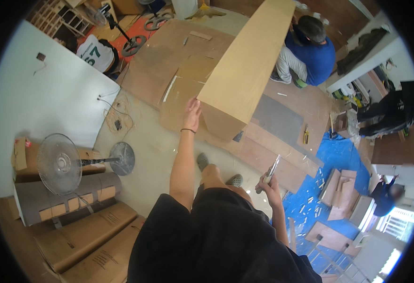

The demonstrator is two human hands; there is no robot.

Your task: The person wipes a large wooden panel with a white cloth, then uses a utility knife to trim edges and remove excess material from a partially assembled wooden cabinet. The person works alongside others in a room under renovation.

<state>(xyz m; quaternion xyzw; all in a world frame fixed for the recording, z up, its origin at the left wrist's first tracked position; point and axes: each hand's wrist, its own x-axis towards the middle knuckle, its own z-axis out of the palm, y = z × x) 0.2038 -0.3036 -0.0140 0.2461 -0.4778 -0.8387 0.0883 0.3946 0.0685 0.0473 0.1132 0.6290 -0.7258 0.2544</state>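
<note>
A long light-wood box stretches away from me across the work area, its near end close to my legs. My left hand rests against the near left corner of this box, fingers extended and not wrapped round anything. On the right, held away from the box, my right hand is closed round the handle of what looks like a utility knife, its metal end pointing up and forward.
A person in blue crouches beside the box's far right side. Wooden sheets cover the floor under it; pliers lie there. Blue sheeting with scraps spreads to the right. A standing fan and cardboard cartons stand left.
</note>
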